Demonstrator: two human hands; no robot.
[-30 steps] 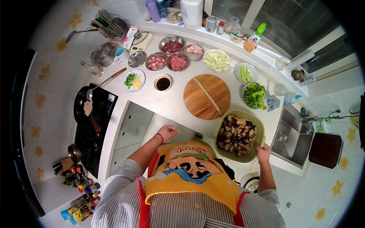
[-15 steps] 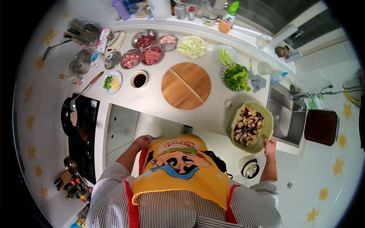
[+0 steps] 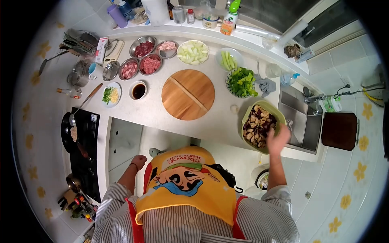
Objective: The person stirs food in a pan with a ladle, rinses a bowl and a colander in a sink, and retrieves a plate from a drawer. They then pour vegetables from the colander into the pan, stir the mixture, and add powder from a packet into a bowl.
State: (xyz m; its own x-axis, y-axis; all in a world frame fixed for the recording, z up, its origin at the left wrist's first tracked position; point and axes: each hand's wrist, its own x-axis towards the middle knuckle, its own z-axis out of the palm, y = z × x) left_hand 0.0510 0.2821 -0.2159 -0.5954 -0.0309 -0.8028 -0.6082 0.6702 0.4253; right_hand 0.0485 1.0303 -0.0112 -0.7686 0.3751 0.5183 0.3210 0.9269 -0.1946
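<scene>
My right hand (image 3: 278,140) is blurred, over the right side of a green plastic basin (image 3: 247,116) at the counter's front edge by the sink. Its fingers are smeared, and whether they touch the food cannot be made out. Inside the basin are pale chunks mixed with dark purple pieces (image 3: 258,123), which look like cut vegetables. My left hand (image 3: 139,162) hangs low beside the yellow apron (image 3: 182,174), away from the counter, fingers curled in with nothing visible in them. Left of the basin lies a round wooden cutting board (image 3: 188,99).
Steel bowls of raw meat (image 3: 150,65), a plate of pale sliced vegetable (image 3: 193,52) and leafy greens (image 3: 242,82) stand along the back. A sink (image 3: 298,117) adjoins at right. At left, a wok (image 3: 68,131) with a ladle (image 3: 73,119) sits on the black stove (image 3: 87,162).
My right hand has left its hold on the basin's right rim and moved inward over its side. My left hand has shifted down and left. The whole view has shifted slightly.
</scene>
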